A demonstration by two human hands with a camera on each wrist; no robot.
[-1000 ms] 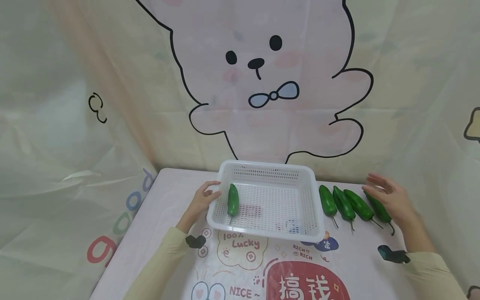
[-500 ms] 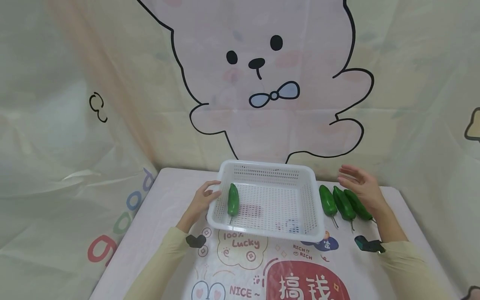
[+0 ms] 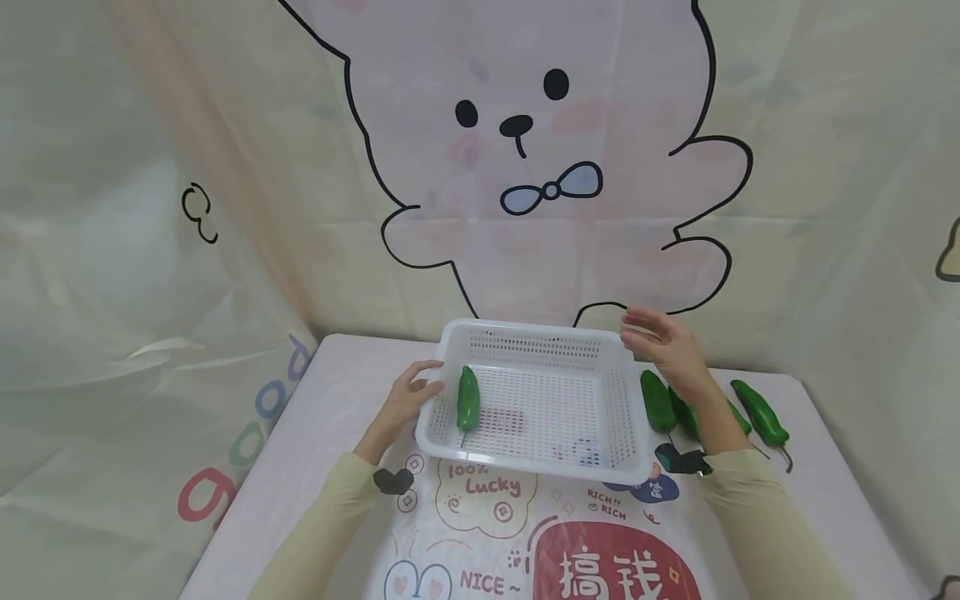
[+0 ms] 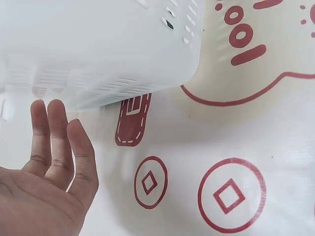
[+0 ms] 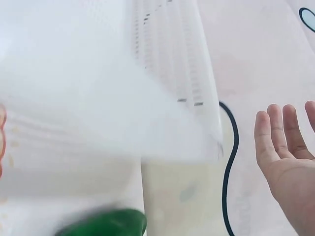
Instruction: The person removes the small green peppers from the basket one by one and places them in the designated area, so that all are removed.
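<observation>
A white perforated plastic basket (image 3: 540, 468) stands on the table with one green chili pepper (image 3: 468, 398) in its left side. My left hand (image 3: 401, 408) is at the basket's left rim, thumb over the rim and fingers against it. In the left wrist view, fingers (image 4: 57, 125) of that hand reach up to the basket wall. Over the back right corner of the basket, my right hand (image 3: 667, 354) is raised with its fingers extended and nothing in it. Several green chili peppers (image 3: 657, 402) lie to the right of the basket, some partly hidden by my right forearm.
A printed cover with a red patch (image 3: 615, 562) lies over the table (image 3: 795, 500). Behind the table hangs a cloth with a cartoon bear (image 3: 525, 242), close to the basket's back rim. Another hanging sheet (image 3: 150, 358) borders the left side.
My right hand has moved left from the rightmost chili pepper, passing over the others to the basket's back right corner. The left hand and the basket stay where they were.
</observation>
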